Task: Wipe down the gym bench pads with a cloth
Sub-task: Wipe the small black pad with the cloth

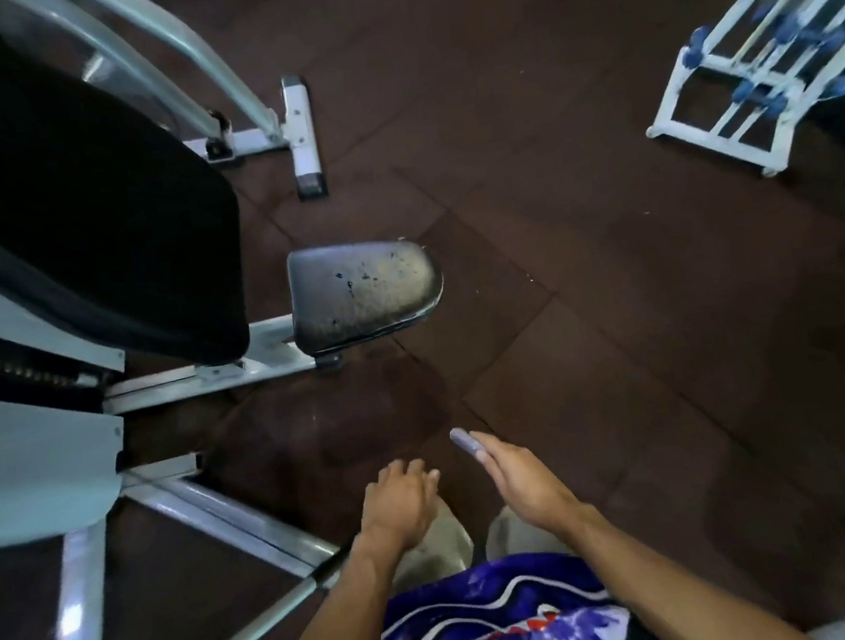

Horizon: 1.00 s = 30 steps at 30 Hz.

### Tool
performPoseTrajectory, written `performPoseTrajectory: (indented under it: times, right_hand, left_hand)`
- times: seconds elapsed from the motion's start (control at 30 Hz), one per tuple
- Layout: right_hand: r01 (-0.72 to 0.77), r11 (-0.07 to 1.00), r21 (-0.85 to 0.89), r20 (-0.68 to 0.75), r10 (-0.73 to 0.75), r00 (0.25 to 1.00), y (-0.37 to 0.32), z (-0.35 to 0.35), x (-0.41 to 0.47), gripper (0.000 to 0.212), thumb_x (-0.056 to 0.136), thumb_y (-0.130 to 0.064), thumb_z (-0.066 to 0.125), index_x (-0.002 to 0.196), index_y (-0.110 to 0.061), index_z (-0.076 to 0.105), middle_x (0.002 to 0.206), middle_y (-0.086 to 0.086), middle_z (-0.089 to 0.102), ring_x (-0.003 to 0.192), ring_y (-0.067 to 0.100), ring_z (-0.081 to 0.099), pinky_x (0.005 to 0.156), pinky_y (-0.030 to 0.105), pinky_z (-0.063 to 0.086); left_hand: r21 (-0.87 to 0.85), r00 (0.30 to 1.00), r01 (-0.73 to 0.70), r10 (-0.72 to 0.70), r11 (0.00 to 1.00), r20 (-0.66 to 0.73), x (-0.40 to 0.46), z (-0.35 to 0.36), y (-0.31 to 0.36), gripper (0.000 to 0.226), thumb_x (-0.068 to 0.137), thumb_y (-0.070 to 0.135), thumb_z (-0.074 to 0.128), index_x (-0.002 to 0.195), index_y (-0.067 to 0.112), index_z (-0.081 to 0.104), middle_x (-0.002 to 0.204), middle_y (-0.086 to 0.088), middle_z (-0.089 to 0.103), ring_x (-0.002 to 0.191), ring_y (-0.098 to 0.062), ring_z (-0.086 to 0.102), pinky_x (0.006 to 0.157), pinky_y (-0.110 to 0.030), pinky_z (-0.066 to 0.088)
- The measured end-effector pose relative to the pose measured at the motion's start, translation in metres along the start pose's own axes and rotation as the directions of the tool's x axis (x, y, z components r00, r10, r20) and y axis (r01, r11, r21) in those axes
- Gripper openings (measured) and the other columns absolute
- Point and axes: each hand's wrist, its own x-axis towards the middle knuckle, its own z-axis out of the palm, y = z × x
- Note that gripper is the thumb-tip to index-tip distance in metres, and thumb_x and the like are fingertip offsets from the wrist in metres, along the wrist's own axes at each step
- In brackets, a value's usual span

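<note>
The bench's small black seat pad [363, 289] sits at centre, its top dusty and speckled with dark spots. A large black back pad [74, 209] rises at the left. Both my hands hang low over the floor, well short of the seat pad. My right hand [516, 481] is seen edge-on with a small grey-purple cloth [466, 447] sticking out past its fingertips. My left hand [397, 505] is beside it, fingers loosely curled downward, with nothing visible in it.
The white steel bench frame [233, 523] runs along the left and bottom left. A white foot bar [303, 135] lies behind the seat. A white rack with blue dumbbells [767, 59] stands at the top right. Dark rubber floor tiles [643, 324] lie between them.
</note>
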Motion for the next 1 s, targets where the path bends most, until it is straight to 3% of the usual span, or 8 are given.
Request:
performPoseTrajectory:
  times: [0.13,0.23,0.33,0.5,0.63,0.73,0.87,1.0]
  right_hand:
    - [0.033,0.999,-0.025,0.020,-0.032,0.999,-0.032,-0.027,0.058,0.046,0.106,-0.045,0.033,0.148,-0.030,0.042,0.144,-0.005,0.057,0.130,0.010,0.054,0.110,0.037,0.045]
    - [0.055,0.997,-0.057,0.053,-0.052,0.997,-0.049,-0.048,0.105,0.044,0.107,-0.040,0.033,0.150,-0.029,0.042,0.148,-0.003,0.052,0.137,0.014,0.048,0.115,0.039,0.039]
    - [0.089,0.994,-0.070,0.107,-0.081,0.991,-0.057,-0.067,0.154,0.044,0.108,-0.040,0.032,0.150,-0.032,0.041,0.152,-0.014,0.044,0.143,0.008,0.038,0.119,0.034,0.034]
    - [0.157,0.985,-0.078,0.194,-0.139,0.971,-0.057,-0.092,0.245,0.038,0.109,-0.034,0.037,0.145,-0.029,0.048,0.141,-0.011,0.058,0.121,-0.004,0.052,0.100,0.009,0.038]
    - [0.144,0.984,-0.110,0.183,-0.122,0.976,-0.048,-0.099,0.327,0.040,0.107,-0.042,0.032,0.144,-0.032,0.045,0.140,-0.005,0.059,0.128,0.015,0.056,0.106,0.042,0.046]
    - [0.189,0.971,-0.147,0.131,-0.170,0.977,-0.044,-0.096,0.386,0.043,0.109,-0.038,0.030,0.149,-0.028,0.041,0.149,0.004,0.052,0.141,0.025,0.044,0.114,0.047,0.039]
    - [0.236,0.938,-0.254,-0.040,-0.254,0.966,-0.041,-0.076,0.463,0.046,0.110,-0.025,0.033,0.155,-0.018,0.033,0.163,0.003,0.031,0.154,0.018,0.015,0.125,0.036,0.021]
    - [0.293,0.911,-0.291,-0.167,-0.349,0.922,-0.034,-0.029,0.517,0.049,0.109,-0.019,0.037,0.156,-0.008,0.028,0.165,0.010,0.021,0.155,0.022,0.009,0.126,0.030,0.010]
  left_hand:
    - [-0.052,0.998,0.041,-0.044,0.998,-0.049,0.042,-0.052,-0.017,0.049,0.106,0.046,0.027,0.143,0.021,0.047,0.144,-0.007,0.050,0.132,-0.025,0.049,0.107,-0.042,0.042]
    - [-0.080,0.992,0.085,-0.092,0.993,-0.091,0.074,-0.082,-0.026,0.051,0.106,0.046,0.028,0.146,0.020,0.045,0.147,-0.007,0.049,0.134,-0.026,0.048,0.107,-0.043,0.042]
    - [-0.108,0.983,0.119,-0.133,0.987,-0.127,0.111,-0.106,-0.034,0.051,0.106,0.046,0.028,0.146,0.019,0.045,0.146,-0.007,0.049,0.132,-0.025,0.049,0.106,-0.042,0.045]
    - [-0.158,0.964,0.159,-0.188,0.975,-0.187,0.177,-0.139,-0.050,0.050,0.107,0.044,0.028,0.145,0.018,0.046,0.146,-0.007,0.050,0.133,-0.023,0.050,0.108,-0.040,0.044]
    - [-0.161,0.947,0.125,-0.166,0.979,-0.275,0.241,-0.156,-0.079,0.047,0.107,0.040,0.032,0.143,0.016,0.050,0.143,-0.008,0.053,0.130,-0.024,0.051,0.107,-0.040,0.043]
    - [-0.129,0.937,0.093,-0.131,0.987,-0.325,0.299,-0.160,-0.112,0.048,0.106,0.040,0.033,0.142,0.015,0.051,0.147,-0.011,0.050,0.134,-0.027,0.048,0.110,-0.043,0.041]
    - [-0.129,0.876,0.033,-0.091,0.991,-0.475,0.366,-0.152,-0.153,0.055,0.104,0.042,0.028,0.138,0.009,0.055,0.147,-0.017,0.050,0.135,-0.032,0.048,0.111,-0.048,0.041]
    - [-0.099,0.813,-0.038,-0.026,0.994,-0.582,0.415,-0.127,-0.188,0.055,0.106,0.041,0.028,0.147,0.010,0.047,0.158,-0.017,0.036,0.147,-0.032,0.034,0.117,-0.048,0.033]
